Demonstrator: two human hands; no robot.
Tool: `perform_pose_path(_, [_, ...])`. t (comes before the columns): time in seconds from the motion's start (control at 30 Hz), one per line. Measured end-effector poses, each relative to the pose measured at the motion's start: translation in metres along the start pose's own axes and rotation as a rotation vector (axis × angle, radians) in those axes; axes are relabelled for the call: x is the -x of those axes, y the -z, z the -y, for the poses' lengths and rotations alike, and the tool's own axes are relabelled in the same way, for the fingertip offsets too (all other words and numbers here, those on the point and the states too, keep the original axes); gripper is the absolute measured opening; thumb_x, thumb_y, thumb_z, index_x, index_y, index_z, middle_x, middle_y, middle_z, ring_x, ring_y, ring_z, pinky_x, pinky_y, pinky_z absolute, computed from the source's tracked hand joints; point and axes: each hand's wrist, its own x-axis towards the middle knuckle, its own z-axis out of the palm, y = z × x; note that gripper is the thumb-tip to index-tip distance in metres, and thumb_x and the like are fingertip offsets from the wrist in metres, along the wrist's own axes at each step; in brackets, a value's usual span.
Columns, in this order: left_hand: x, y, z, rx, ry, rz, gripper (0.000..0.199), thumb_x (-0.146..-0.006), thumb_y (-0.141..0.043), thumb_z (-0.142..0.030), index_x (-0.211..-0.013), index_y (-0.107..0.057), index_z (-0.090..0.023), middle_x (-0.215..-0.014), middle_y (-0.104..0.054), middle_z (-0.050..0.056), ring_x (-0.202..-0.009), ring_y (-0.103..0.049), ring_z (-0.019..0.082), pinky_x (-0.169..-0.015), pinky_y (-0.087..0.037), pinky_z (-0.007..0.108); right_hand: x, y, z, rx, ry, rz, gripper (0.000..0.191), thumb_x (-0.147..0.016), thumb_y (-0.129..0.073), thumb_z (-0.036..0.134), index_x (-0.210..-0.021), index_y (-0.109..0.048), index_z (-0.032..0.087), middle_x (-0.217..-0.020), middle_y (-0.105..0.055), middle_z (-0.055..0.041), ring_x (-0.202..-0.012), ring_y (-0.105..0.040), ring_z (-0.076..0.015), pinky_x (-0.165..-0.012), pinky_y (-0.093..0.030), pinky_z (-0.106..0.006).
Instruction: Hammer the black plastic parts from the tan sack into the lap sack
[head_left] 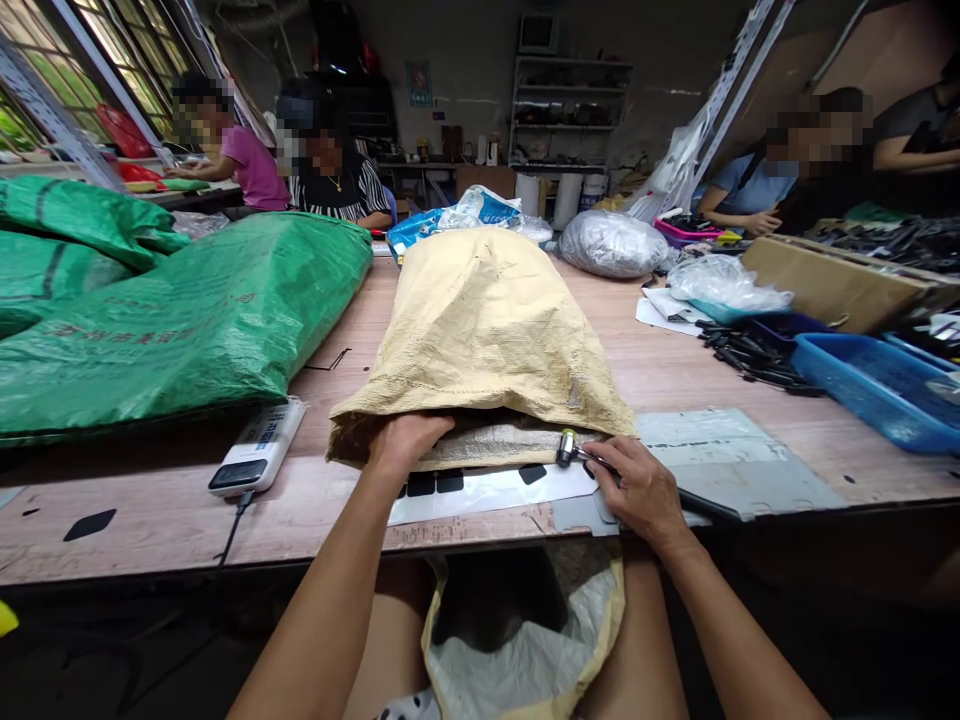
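Observation:
A tan woven sack [487, 320] lies on the table with its mouth facing me. My left hand [405, 438] reaches into the left side of that mouth. Its fingertips are hidden inside, so I cannot see what they touch. At the right corner of the mouth my right hand [637, 485] is closed around a small hammer [568, 448] with a yellow-green and black head, its black handle pointing right. Below the mouth lies a white strip [487, 495] with several black rounded pads. A second, open sack [517, 670] with a pale lining rests between my legs.
A big green sack [172, 320] and a white power bank [256, 448] with a cable lie left. To the right are a grey sheet [735, 460], a blue basket [877, 385], black parts [757, 355] and a stuffed plastic bag [613, 243]. Several people sit further back.

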Motion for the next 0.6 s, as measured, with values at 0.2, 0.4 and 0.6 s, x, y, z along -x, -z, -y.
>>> perform_pose_path(0.2, [0.065,-0.022,-0.001,0.112,-0.358,0.107,0.009,-0.075,-0.067,-0.029,-0.083,-0.069,-0.025,-0.078,-0.07,-0.002,-0.071,-0.063,0.017,-0.061,-0.037,0.026,0.001,0.0,0.0,-0.004,0.006,-0.004,0.023,-0.095,-0.054,0.029,-0.111,-0.07,0.024,-0.093,-0.067,-0.0046,-0.091,-0.061,-0.0208,-0.082,-0.05,-0.035])
perform_pose_path(0.4, [0.077,-0.065,-0.005,0.186,-0.628,0.118,0.016,-0.079,-0.067,-0.023,-0.095,-0.068,-0.023,-0.09,-0.065,0.001,-0.086,-0.059,0.018,-0.077,-0.041,0.028,-0.001,0.002,0.0,-0.007,0.018,0.003,0.023,-0.097,-0.053,0.028,-0.112,-0.07,0.024,-0.094,-0.067,-0.0047,-0.093,-0.063,-0.0208,-0.083,-0.051,-0.034])
perform_pose_path(0.6, [0.073,-0.074,0.001,0.252,-0.627,0.143,0.015,-0.084,-0.07,-0.03,-0.098,-0.071,-0.023,-0.092,-0.065,0.002,-0.093,-0.058,0.021,-0.082,-0.041,0.031,-0.004,0.024,0.034,-0.16,-0.001,-0.049,0.03,-0.099,-0.05,0.025,-0.126,-0.063,0.026,-0.106,-0.068,-0.0066,-0.1,-0.065,-0.0204,-0.086,-0.054,-0.033])
